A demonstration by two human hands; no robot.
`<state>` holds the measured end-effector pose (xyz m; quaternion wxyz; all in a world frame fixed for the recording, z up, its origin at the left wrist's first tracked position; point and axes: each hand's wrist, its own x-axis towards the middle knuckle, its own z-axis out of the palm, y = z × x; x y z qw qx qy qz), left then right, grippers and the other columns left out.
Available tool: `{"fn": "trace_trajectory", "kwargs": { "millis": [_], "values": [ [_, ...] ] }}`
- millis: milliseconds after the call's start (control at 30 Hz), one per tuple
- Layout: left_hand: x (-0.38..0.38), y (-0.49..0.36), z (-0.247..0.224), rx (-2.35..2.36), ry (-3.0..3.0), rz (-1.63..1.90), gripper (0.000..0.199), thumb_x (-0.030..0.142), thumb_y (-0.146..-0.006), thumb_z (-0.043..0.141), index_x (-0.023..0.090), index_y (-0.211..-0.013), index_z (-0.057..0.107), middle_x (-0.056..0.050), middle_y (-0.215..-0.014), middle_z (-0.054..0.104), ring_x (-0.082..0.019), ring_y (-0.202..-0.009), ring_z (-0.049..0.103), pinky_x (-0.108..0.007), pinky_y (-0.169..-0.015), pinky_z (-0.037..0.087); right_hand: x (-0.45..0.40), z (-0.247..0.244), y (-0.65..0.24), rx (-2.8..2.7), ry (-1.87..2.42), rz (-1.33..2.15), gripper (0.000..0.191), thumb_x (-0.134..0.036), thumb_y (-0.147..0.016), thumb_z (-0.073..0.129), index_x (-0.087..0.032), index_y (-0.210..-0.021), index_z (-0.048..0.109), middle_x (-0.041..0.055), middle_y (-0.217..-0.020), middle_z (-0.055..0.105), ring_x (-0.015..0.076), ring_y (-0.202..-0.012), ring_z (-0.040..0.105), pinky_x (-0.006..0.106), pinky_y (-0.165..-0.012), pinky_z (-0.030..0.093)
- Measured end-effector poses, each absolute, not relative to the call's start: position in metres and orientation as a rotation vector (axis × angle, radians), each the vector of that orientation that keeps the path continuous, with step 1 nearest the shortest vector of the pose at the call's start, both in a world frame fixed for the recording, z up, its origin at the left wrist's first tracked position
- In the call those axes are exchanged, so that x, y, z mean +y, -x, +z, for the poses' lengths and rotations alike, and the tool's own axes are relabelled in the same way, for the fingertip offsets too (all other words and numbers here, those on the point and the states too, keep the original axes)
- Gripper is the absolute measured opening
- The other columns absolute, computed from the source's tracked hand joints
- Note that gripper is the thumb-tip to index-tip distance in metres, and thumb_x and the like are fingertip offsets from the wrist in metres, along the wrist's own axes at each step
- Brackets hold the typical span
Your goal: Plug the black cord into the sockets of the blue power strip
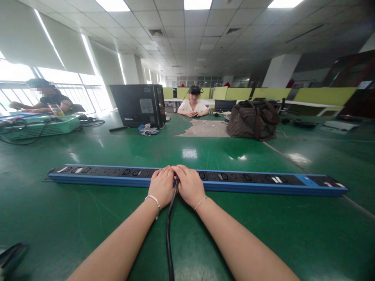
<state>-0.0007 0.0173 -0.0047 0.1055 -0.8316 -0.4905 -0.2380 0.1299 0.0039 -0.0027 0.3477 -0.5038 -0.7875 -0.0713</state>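
Observation:
A long blue-and-black power strip (pixel 258 183) with rows of sockets lies across the green table in front of me. My left hand (pixel 162 185) and my right hand (pixel 190 185) meet over its middle, fingers curled and pressed close together. Between them a black power cord (pixel 169 234) comes out and runs down toward me over the tabletop. Both hands are closed around the cord's end at the strip. That end is hidden under my fingers, so I cannot tell whether it sits in a socket.
A black computer case (pixel 137 105) stands at the back left with gloves (pixel 148 129) beside it. A green basket (pixel 58 125) with cables is farther left. A brown bag (pixel 253 119) sits back right. One person (pixel 193 103) sits opposite, another (pixel 49 97) at the left.

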Motion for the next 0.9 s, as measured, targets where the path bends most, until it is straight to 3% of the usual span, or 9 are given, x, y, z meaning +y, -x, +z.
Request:
{"fn": "trace_trajectory", "kwargs": {
  "millis": [200, 433, 667, 900],
  "values": [
    [0.015, -0.001, -0.001, -1.474, 2.433, -0.700, 0.033, 0.026, -0.083, 0.044, 0.015, -0.113, 0.053, -0.013, -0.120, 0.061, -0.023, -0.117, 0.051, -0.040, -0.100, 0.035, 0.007, -0.001, -0.129, -2.033, 1.344, -0.105, 0.034, -0.017, -0.088, 0.040, -0.019, -0.118, 0.057, 0.0089, -0.119, 0.060, 0.0183, -0.106, 0.056, 0.031, -0.093, 0.044],
    [0.014, -0.002, 0.001, -1.483, 2.461, -0.757, 0.040, 0.041, -0.080, 0.052, 0.019, -0.113, 0.054, -0.010, -0.122, 0.060, -0.026, -0.117, 0.051, -0.042, -0.099, 0.034, 0.014, 0.000, -0.137, -1.670, 1.285, 0.063, 0.034, -0.018, -0.087, 0.040, -0.019, -0.116, 0.058, 0.0073, -0.116, 0.061, 0.0161, -0.109, 0.056, 0.030, -0.094, 0.046],
    [0.018, 0.000, -0.004, -1.477, 2.449, -0.750, 0.046, 0.049, -0.080, 0.052, 0.019, -0.114, 0.053, -0.010, -0.123, 0.059, -0.025, -0.117, 0.051, -0.042, -0.099, 0.034, 0.001, 0.017, -0.179, -1.763, 1.153, -0.052, 0.031, -0.026, -0.088, 0.045, -0.020, -0.115, 0.059, 0.0071, -0.112, 0.064, 0.0177, -0.106, 0.057, 0.033, -0.097, 0.044],
    [0.020, 0.000, -0.005, -1.495, 2.450, -0.730, 0.049, 0.051, -0.079, 0.051, 0.019, -0.116, 0.052, -0.009, -0.125, 0.058, -0.025, -0.118, 0.050, -0.043, -0.100, 0.033, -0.004, 0.004, -0.260, -1.581, 1.281, 0.214, 0.031, -0.034, -0.083, 0.052, -0.020, -0.109, 0.062, 0.0069, -0.100, 0.068, 0.0176, -0.084, 0.064, 0.034, -0.078, 0.052]
  ]
}}
